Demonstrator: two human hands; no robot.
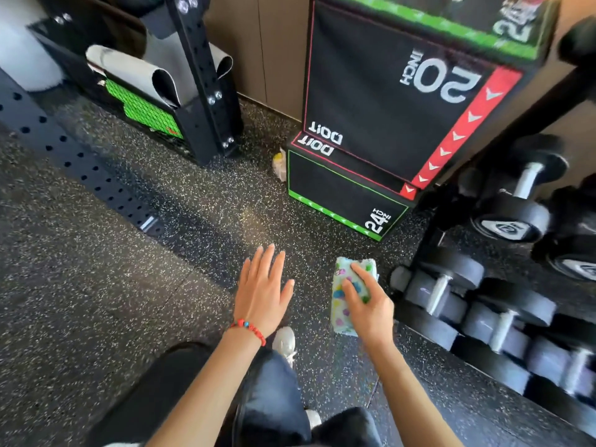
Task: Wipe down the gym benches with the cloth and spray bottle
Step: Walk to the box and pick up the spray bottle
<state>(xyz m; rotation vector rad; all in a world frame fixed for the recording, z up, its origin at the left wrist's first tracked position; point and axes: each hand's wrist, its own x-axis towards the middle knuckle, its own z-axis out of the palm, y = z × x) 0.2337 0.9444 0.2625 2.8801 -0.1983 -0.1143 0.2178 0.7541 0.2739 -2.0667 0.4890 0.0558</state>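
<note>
A: From the head camera, what is each hand doing?

B: The right hand (371, 304) grips a folded white cloth with coloured dots (346, 295), fingers curled over its top. The left hand (263, 291), with a red beaded bracelet (248, 329) at the wrist, is spread flat with straight fingers and holds nothing.

A: And the spray bottle?

B: I can't pick one out for certain. A small pale yellowish thing (280, 164) lies on the floor against the stacked black foam jump boxes with red and green edging (387, 124), but it is too blurred to name.

A: So which step is this?

B: I'd judge it a walk between benches, cloth in hand, with no wiping under way. No bench pad is clearly in view; a dark rounded shape at the bottom edge can't be made out. The next move probably calls for finding the bottle with the free hand and reaching a bench top.

A: The room?

B: Black rubber floor with pale speckles (96, 301). On the right, a rack of black dumbbells with metal handles (483, 301), close beside the cloth. At upper left, a black perforated steel upright (200, 75) with grey rolled mats (145, 72) and a green mesh panel (142, 111) behind it. A white shoe (285, 341) shows below the hands.
</note>
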